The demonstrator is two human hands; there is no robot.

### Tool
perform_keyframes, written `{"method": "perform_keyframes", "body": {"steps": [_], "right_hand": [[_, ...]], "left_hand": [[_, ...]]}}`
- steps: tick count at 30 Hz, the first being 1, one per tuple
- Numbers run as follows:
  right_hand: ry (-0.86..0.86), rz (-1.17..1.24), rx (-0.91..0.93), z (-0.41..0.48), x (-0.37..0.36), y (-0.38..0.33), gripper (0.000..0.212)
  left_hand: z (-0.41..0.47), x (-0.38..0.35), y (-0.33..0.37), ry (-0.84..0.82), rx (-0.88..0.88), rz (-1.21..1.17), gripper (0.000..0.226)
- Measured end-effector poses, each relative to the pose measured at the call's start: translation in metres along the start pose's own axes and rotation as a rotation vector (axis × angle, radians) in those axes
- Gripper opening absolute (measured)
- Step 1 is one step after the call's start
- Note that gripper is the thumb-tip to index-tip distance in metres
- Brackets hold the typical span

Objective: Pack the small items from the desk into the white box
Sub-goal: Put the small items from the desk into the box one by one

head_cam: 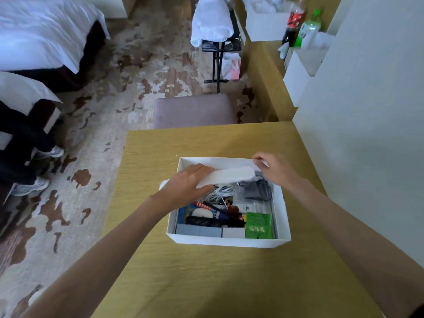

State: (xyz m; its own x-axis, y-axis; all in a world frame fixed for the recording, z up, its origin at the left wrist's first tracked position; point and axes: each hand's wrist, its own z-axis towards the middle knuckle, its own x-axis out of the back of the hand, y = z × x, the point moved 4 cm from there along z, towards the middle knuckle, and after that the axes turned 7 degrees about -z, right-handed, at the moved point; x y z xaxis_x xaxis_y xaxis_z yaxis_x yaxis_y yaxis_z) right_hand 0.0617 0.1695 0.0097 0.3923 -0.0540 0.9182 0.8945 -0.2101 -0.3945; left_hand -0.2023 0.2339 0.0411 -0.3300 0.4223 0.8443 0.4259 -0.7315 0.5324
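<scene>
The white box (229, 241) stands on the wooden desk (206, 283), full of small items: a coiled white cable (221, 191), a dark grey pouch (258, 191), a green packet (259, 226), a black mesh item (204, 221) and small grey boxes (198, 231). A long flat white object (229, 176) lies slanted across the box's far half. My left hand (188, 184) grips its left end over the box's left wall. My right hand (273, 167) pinches its right end at the far right corner.
A padded stool (193, 110) stands just beyond the desk's far edge. A white wall (367, 134) runs along the right. Bottles (300, 24) and white boxes (267, 26) sit on a far counter. A person's legs and sneakers (34, 184) are at the left by the beds.
</scene>
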Motion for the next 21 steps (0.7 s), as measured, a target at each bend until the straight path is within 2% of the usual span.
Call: {"method": "perform_keyframes", "body": {"steps": [2, 4, 6, 8, 9, 10, 12, 15, 17, 21], "right_hand": [[0.148, 0.187, 0.03, -0.027, 0.01, -0.021, 0.037], [0.184, 0.277, 0.084, -0.054, 0.017, -0.042, 0.045], [0.018, 0.248, 0.127, -0.078, 0.015, -0.06, 0.053], [-0.204, 0.079, 0.142, -0.095, 0.005, -0.068, 0.069], [-0.263, -0.015, 0.156, -0.101, -0.001, -0.069, 0.074], [-0.308, -0.051, 0.158, -0.106, -0.008, -0.069, 0.073], [-0.378, 0.049, 0.121, -0.116, -0.021, -0.067, 0.062], [-0.457, 0.1, 0.124, -0.125, -0.033, -0.061, 0.048], [-0.499, 0.096, 0.114, -0.126, -0.036, -0.057, 0.047], [-0.519, 0.046, 0.099, -0.111, -0.049, -0.062, 0.04]], "left_hand": [[-0.01, -0.004, 0.001, -0.029, -0.036, 0.025, 0.05], [-0.018, -0.01, 0.007, -0.067, -0.066, 0.035, 0.052], [-0.023, -0.018, 0.015, -0.107, -0.101, 0.047, 0.053], [-0.027, -0.026, 0.025, -0.13, -0.137, 0.05, 0.053], [-0.029, -0.031, 0.03, -0.147, -0.156, 0.043, 0.052], [-0.032, -0.036, 0.033, -0.171, -0.174, 0.037, 0.052], [-0.036, -0.045, 0.037, -0.236, -0.177, -0.009, 0.05], [-0.037, -0.047, 0.03, -0.31, -0.019, -0.181, 0.048], [-0.034, -0.042, 0.022, -0.287, 0.037, -0.16, 0.042], [-0.028, -0.026, 0.009, -0.114, 0.061, -0.036, 0.03]]}}
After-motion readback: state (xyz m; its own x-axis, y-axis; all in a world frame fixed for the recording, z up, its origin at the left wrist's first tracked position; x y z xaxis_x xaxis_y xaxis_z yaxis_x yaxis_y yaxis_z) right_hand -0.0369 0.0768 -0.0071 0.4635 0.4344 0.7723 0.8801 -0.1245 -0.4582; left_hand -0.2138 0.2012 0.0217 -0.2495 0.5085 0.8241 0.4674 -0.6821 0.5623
